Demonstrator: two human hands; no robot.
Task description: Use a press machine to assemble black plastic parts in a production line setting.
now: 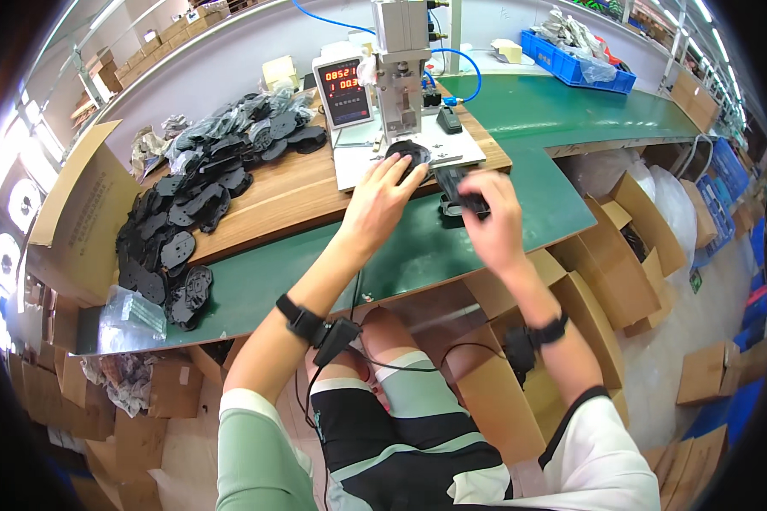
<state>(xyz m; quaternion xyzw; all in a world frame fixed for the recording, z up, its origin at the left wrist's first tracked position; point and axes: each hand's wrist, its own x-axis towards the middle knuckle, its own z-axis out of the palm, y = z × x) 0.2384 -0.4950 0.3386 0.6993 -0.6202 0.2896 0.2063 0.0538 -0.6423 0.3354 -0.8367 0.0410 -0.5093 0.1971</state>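
Note:
A black round plastic part [409, 153] sits on the white base plate [349, 170], under the head of a small bench press [403, 77]. My left hand [377, 204] reaches in from the left, its fingertips on the near edge of that part, steadying it. Just right of the base plate, my right hand [496, 217] is closed on a black plastic piece [462, 194]; its fingers are slightly blurred and hide part of the piece. Something dark with a shiny edge lies beneath it on the green bench top, its kind unclear.
Many black plastic parts [177, 247] are heaped on the wooden board [256, 209] at left. A controller with red digits [344, 92] stands left of the press. Cardboard boxes [77, 213] flank the bench. A blue crate [575, 64] sits at the far right.

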